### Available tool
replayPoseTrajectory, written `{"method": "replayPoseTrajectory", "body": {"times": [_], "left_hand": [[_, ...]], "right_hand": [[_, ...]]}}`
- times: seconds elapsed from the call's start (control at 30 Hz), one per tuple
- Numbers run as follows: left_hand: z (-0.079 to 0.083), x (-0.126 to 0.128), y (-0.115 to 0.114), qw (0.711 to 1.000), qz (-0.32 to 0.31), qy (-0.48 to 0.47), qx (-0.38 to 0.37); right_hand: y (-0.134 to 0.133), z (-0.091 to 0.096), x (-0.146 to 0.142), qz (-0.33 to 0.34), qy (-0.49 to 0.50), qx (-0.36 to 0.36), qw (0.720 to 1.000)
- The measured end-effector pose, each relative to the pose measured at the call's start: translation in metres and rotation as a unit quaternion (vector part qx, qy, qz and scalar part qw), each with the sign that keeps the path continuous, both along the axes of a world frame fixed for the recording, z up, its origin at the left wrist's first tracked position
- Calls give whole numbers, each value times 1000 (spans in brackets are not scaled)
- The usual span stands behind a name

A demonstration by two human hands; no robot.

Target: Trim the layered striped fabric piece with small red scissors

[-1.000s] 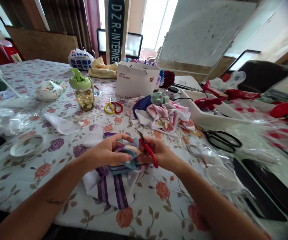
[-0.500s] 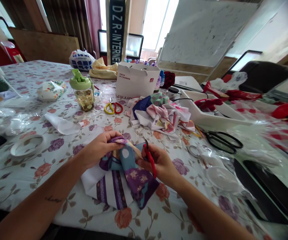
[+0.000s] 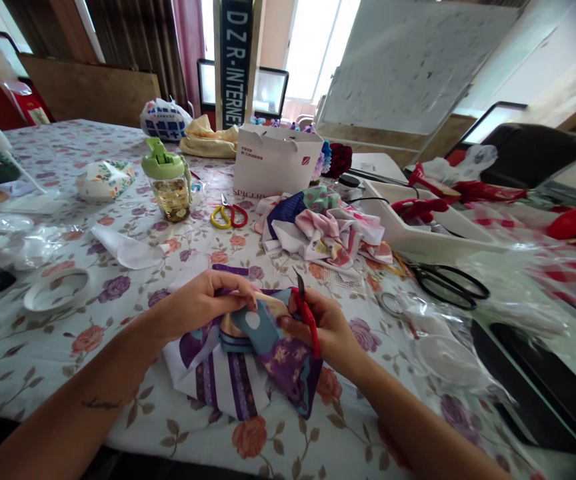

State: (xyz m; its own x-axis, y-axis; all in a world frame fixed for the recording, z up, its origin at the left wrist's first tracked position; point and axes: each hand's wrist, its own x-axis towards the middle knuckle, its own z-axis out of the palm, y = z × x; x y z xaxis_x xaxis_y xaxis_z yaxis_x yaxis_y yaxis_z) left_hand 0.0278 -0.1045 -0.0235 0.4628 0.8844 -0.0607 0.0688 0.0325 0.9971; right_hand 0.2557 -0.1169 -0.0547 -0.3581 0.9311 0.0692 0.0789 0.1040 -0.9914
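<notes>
A patterned fabric piece (image 3: pixel 288 360) in purple, teal and cream lies bunched between my hands, low over the table. My left hand (image 3: pixel 213 303) pinches its upper edge between thumb and fingers. In my right hand (image 3: pixel 325 327) are small red-handled scissors (image 3: pixel 308 317), blades pointing up and away; the thumb and fingertips of that hand also grip the fabric. Beneath lies more cloth, white with purple stripes (image 3: pixel 235 383). Part of the scissors is hidden by my fingers.
Beyond my hands lies a heap of cloth scraps (image 3: pixel 328 230). Yellow-and-red scissors (image 3: pixel 228 215) and a green-lidded bottle (image 3: pixel 168 183) stand farther left, near a white paper bag (image 3: pixel 275 163). To the right are black scissors (image 3: pixel 451 283) and a white tray (image 3: pixel 418 240). A tape roll (image 3: pixel 58 290) lies left.
My left hand has shifted right along the fabric edge, closer to my right hand. The hanging fabric has swung slightly right, and the red scissors moved a little right with my right hand.
</notes>
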Motion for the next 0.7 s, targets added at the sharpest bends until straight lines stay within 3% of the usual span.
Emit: {"method": "replayPoseTrajectory", "body": {"times": [0.1,0.4,0.57,0.7], "left_hand": [[-3,0,4,1000,-13,18,-7],[-8,11,-2,997,26,73,-11],[-10,11,0,1000,-6,23,-17],[-10,12,1,996,49,4,-69]], "right_hand": [[1,-1,1,-20,5,-1,1000],[-2,-3,1,-21,-16,28,999],[-1,-4,1,-37,-2,9,999],[0,-2,0,-56,-1,-3,998]]}}
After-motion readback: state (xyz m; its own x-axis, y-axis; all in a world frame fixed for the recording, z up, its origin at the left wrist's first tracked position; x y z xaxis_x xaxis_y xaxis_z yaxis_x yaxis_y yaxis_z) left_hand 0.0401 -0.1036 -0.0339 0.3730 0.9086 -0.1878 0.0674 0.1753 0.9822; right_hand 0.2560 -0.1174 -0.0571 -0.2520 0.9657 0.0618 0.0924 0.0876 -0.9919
